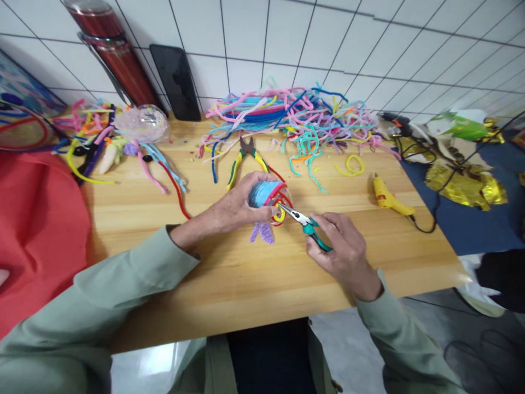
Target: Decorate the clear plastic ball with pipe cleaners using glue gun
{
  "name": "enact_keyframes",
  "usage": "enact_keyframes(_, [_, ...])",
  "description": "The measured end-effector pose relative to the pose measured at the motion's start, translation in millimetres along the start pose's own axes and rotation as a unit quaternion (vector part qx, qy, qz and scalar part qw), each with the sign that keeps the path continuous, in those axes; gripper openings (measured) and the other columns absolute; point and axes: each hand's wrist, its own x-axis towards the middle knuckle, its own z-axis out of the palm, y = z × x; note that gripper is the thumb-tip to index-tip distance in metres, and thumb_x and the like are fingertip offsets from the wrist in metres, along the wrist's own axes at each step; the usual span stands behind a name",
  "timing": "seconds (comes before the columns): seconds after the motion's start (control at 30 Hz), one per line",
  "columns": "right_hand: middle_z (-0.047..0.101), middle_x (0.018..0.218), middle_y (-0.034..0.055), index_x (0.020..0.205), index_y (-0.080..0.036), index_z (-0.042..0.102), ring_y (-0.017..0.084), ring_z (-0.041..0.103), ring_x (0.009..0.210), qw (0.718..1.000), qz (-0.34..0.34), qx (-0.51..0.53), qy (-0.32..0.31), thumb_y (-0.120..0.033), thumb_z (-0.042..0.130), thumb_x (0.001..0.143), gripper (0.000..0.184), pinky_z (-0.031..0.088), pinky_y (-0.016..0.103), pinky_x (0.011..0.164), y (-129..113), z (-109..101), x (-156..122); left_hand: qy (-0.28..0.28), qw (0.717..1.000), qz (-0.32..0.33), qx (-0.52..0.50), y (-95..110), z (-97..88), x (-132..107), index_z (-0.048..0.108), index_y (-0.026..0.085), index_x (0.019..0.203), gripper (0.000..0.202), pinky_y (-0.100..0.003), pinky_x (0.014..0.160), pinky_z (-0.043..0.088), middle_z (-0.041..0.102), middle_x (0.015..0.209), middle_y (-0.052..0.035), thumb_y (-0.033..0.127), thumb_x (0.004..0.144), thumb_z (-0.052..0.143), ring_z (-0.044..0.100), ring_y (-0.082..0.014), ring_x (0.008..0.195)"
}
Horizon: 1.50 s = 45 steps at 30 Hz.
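My left hand [235, 205] is closed around a blue pipe-cleaner ball [262, 192] wrapped with red and yellow strands. A purple fuzzy piece [262, 232] hangs beneath it. My right hand [340, 246] grips small teal-handled pliers [305, 223]. Their tips touch the yellow strand [280, 214] at the ball's right side, above the wooden table [246, 273].
A big heap of coloured pipe cleaners [295, 117] lies at the back. Yellow-handled pliers [246, 156] rest before it. A yellow glue gun [388, 198] lies on the right, its cord running over blue cloth. Red cloth [36, 230], a clear ball [141, 123] and a phone [175, 82] are on the left.
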Motion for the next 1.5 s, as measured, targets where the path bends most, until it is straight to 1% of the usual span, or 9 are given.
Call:
enact_keyframes(0.1, [0.082,0.118,0.014,0.159,-0.024,0.065,0.031,0.081,0.101,1.0,0.003,0.004,0.011,-0.012,0.075,0.096,0.065,0.073,0.046,0.086,1,-2,0,0.001,1.0,0.001,0.001,1,-0.1,0,0.065,0.024,0.144,0.065,-0.038,0.097,0.062,0.075,0.127,-0.0071,0.043,0.088,0.094,0.071,-0.0239,0.108])
enact_keyframes(0.33, [0.082,0.116,0.0148,0.151,-0.021,0.069,0.031,0.082,0.101,1.0,-0.002,-0.007,-0.002,-0.014,0.074,0.098,0.053,0.073,0.045,0.086,1,1,0,-0.001,1.0,0.0,0.009,-1,-0.4,1,0.064,0.023,0.147,0.069,-0.038,0.099,0.061,0.074,0.129,-0.0081,0.045,0.089,0.094,0.071,-0.0242,0.111])
enact_keyframes(0.47, [0.081,0.116,0.0142,0.152,-0.022,0.069,0.031,0.081,0.101,1.0,0.001,-0.012,-0.005,-0.014,0.073,0.099,0.054,0.072,0.044,0.085,1,2,-1,-0.009,1.0,-0.008,0.004,1,-0.7,0,0.063,0.023,0.147,0.069,-0.037,0.098,0.061,0.074,0.131,-0.0085,0.045,0.09,0.094,0.072,-0.0235,0.109])
enact_keyframes(0.67, [0.081,0.117,0.0127,0.157,-0.026,0.067,0.031,0.081,0.102,1.0,0.013,-0.005,-0.017,-0.014,0.074,0.097,0.062,0.072,0.045,0.086,1,1,-3,-0.005,1.0,-0.016,-0.022,8,1.5,-4,0.062,0.024,0.144,0.059,-0.034,0.091,0.061,0.076,0.125,-0.0068,0.049,0.097,0.088,0.071,-0.0215,0.103])
enact_keyframes(0.83, [0.082,0.122,0.0138,0.159,-0.027,0.067,0.033,0.082,0.107,0.999,0.028,0.039,-0.021,-0.012,0.075,0.093,0.068,0.073,0.05,0.091,1,0,-4,-0.009,0.999,-0.014,-0.038,10,3.6,-4,0.06,0.023,0.14,0.055,-0.03,0.081,0.06,0.075,0.118,-0.0052,0.043,0.097,0.088,0.067,-0.0171,0.091])
enact_keyframes(1.03, [0.081,0.121,0.0144,0.155,-0.026,0.069,0.033,0.082,0.106,0.999,0.025,0.038,-0.016,-0.014,0.074,0.095,0.061,0.074,0.05,0.09,1,1,-2,0.002,1.0,-0.011,-0.019,9,3.8,-5,0.062,0.022,0.14,0.058,-0.032,0.084,0.058,0.073,0.124,-0.007,0.044,0.095,0.089,0.068,-0.0193,0.097])
enact_keyframes(1.23, [0.081,0.118,0.0138,0.152,-0.025,0.071,0.031,0.082,0.104,0.999,0.02,0.039,-0.01,-0.013,0.074,0.096,0.057,0.074,0.046,0.087,1,4,-3,-0.013,1.0,0.0,-0.02,7,3.2,-4,0.06,0.023,0.141,0.055,-0.031,0.084,0.058,0.073,0.127,-0.0072,0.043,0.097,0.087,0.069,-0.0186,0.098])
enact_keyframes(1.4, [0.082,0.121,0.0132,0.156,-0.028,0.069,0.032,0.082,0.106,0.998,0.028,0.046,-0.019,-0.011,0.074,0.094,0.064,0.074,0.048,0.089,1,5,-5,-0.003,1.0,-0.007,-0.007,6,4.1,-4,0.061,0.023,0.143,0.058,-0.032,0.086,0.059,0.074,0.127,-0.0079,0.045,0.097,0.088,0.069,-0.02,0.099])
enact_keyframes(1.5, [0.082,0.123,0.0137,0.156,-0.027,0.069,0.033,0.082,0.108,0.998,0.035,0.053,-0.02,-0.011,0.073,0.094,0.065,0.074,0.049,0.091,1,6,-6,-0.007,1.0,-0.009,-0.013,5,4.0,-4,0.061,0.023,0.142,0.058,-0.032,0.086,0.059,0.074,0.126,-0.0074,0.046,0.097,0.088,0.07,-0.0197,0.099])
